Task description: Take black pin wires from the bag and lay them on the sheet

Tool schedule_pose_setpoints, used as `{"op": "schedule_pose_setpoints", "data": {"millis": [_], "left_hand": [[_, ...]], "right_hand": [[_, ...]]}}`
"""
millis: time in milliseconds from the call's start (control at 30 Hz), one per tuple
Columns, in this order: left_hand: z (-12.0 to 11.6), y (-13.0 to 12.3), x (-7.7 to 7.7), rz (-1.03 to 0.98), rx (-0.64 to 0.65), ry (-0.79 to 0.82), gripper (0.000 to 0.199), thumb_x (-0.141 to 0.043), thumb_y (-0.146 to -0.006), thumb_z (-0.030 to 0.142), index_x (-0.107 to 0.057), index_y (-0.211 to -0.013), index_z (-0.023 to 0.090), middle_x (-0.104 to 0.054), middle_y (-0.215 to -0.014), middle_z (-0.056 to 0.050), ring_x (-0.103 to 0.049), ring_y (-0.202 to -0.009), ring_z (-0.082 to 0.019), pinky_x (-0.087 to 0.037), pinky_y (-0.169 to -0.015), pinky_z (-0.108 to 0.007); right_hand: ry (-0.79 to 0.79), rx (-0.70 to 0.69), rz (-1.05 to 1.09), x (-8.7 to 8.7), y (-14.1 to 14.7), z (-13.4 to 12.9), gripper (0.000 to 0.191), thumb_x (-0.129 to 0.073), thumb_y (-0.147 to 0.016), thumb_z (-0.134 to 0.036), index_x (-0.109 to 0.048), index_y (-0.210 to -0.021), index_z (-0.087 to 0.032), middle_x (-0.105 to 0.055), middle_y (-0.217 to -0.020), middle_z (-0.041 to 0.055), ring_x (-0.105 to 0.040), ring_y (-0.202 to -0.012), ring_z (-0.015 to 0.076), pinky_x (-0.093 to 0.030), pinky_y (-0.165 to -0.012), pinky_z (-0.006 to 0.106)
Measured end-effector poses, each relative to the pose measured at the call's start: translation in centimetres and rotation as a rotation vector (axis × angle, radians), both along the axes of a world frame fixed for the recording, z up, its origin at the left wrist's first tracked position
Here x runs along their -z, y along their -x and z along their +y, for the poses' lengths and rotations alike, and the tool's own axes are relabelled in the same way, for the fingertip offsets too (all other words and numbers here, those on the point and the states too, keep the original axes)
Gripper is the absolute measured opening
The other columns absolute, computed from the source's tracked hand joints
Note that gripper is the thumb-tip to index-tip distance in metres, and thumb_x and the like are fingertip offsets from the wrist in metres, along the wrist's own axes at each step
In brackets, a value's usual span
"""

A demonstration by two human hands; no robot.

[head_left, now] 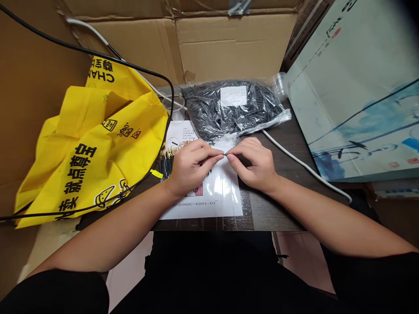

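Two hands (188,168), one thin dark piece (224,154) showing between the fingers (212,152), one printed sheet (225,187) beneath, one filled bag (235,120) beyond, one yellow bag (108,131) leftward, uncountably many gold-tipped pieces (166,165) just left

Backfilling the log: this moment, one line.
left hand: pinching thin dark piece; right hand: pinching same piece; beneath: white printed paper sheet; behind: clear plastic bag of black parts

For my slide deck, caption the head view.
Left hand and right hand pinch a tiny dark piece above a printed sheet, a clear bag of black parts behind, yellow bag alongside.
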State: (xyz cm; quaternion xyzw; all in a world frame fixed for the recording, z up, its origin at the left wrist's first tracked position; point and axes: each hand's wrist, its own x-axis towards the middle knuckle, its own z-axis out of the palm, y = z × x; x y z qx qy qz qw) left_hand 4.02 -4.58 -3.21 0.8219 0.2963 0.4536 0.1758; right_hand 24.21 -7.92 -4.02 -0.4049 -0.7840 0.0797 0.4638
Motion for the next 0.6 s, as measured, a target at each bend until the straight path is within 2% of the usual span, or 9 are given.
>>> {"op": "schedule_pose_setpoints", "data": {"millis": [267,467,533,600], "left_hand": [[-0.5,-0.2,-0.3,-0.122,-0.004,0.124,0.009,-0.073,-0.085,0.024,-0.076,-0.090,0.018,-0.066,-0.075,-0.001,-0.056,-0.064,-0.006,-0.044,-0.061,-0.020],[-0.5,-0.5,-0.2,-0.222,-0.014,0.279,0.012,-0.073,-0.084,0.031,-0.075,-0.088,0.019,-0.065,-0.076,-0.001,-0.057,-0.070,-0.009,-0.044,-0.062,-0.022],[-0.4,-0.4,-0.2,-0.220,0.014,0.298,0.019,-0.071,-0.086,0.036,-0.075,-0.095,0.020,-0.065,-0.084,-0.003,-0.057,-0.075,-0.010,-0.045,-0.066,-0.023],[-0.4,0.0,-0.3,-0.202,0.037,0.288,0.031,-0.063,-0.091,0.044,-0.071,-0.111,0.022,-0.065,-0.098,-0.006,-0.057,-0.083,-0.013,-0.048,-0.072,-0.027]], "right_hand": [[0.087,-0.008,0.211,-0.8,1.0,-0.5,0.004,-0.069,-0.086,-0.020,-0.069,-0.091,-0.020,-0.071,-0.084,0.0019,-0.062,-0.079,0.0148,-0.048,-0.076,0.033],[0.328,-0.030,0.457,-1.4,2.5,-0.5,0.005,-0.066,-0.089,-0.025,-0.066,-0.088,-0.020,-0.065,-0.084,0.0005,-0.059,-0.079,0.0129,-0.048,-0.075,0.030],[0.414,-0.041,0.487,-2.2,1.7,0.2,0.008,-0.066,-0.088,-0.027,-0.065,-0.085,-0.020,-0.063,-0.081,-0.0004,-0.057,-0.075,0.0120,-0.046,-0.070,0.029],[0.517,-0.041,0.468,-3.6,-0.3,1.2,0.009,-0.067,-0.086,-0.027,-0.063,-0.082,-0.019,-0.061,-0.075,-0.0011,-0.055,-0.069,0.0115,-0.044,-0.066,0.028]]}}
